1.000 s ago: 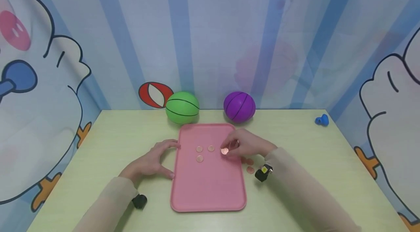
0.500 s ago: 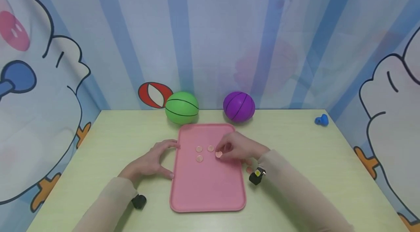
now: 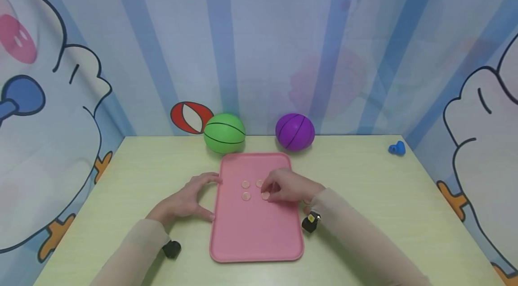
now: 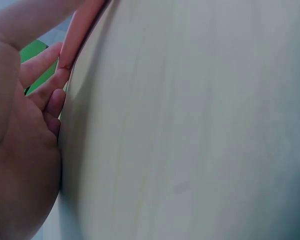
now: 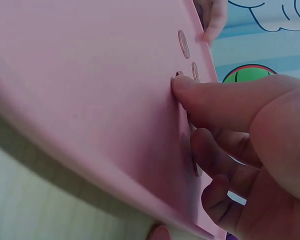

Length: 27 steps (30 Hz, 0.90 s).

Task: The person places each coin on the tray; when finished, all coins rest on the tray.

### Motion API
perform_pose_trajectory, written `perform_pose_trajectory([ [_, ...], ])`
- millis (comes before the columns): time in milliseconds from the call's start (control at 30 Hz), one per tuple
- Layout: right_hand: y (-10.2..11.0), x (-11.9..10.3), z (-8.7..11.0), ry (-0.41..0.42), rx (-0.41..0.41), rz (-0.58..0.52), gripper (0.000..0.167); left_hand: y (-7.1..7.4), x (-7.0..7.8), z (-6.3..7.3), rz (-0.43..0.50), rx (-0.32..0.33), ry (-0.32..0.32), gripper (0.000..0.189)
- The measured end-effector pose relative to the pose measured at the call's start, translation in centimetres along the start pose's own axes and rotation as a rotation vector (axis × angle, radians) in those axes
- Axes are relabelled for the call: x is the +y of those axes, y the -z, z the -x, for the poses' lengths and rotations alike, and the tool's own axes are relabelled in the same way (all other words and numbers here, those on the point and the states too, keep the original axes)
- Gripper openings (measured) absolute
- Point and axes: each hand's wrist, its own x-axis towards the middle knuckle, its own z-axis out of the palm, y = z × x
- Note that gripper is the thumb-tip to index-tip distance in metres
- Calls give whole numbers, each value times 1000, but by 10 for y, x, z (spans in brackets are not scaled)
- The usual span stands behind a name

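A pink tray [image 3: 256, 236] lies on the table, bearing several copper coins. My right hand [image 3: 292, 185] is over its middle and pinches a coin [image 3: 265, 195] between thumb and fingers, low over the tray surface. Left of it lie a coin [image 3: 245, 184] and a second coin [image 3: 246, 196], one nearer me than the other. Another coin [image 3: 259, 183] shows just beyond my right fingertips. In the right wrist view my thumb [image 5: 210, 100] covers most of the pinched coin. My left hand [image 3: 184, 198] rests with spread fingers against the tray's left rim.
A green ball [image 3: 224, 133] and a purple ball [image 3: 295, 132] sit behind the tray near the table's back edge. A small blue object [image 3: 397, 148] lies at the far right corner. A loose coin [image 3: 306, 202] beside the tray is partly hidden by my right wrist.
My right hand has moved left and slightly toward me with the pinched coin, bringing it down close beside the coins on the tray. My left hand has stayed put.
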Motion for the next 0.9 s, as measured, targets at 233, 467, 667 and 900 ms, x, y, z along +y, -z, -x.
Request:
perform_pose_trajectory([
  [233, 0, -2, -1, 12, 14, 33, 17, 0, 1, 0, 1, 2, 8, 99],
  [467, -2, -3, -4, 25, 22, 76, 15, 0, 2, 0, 1, 2, 5, 99],
  [667, -5, -3, -8, 19, 31, 97, 16, 0, 1, 0, -2, 1, 3, 99],
  [900, -7, -2, -11, 28, 29, 100, 16, 0, 1, 0, 9, 2, 7, 99],
])
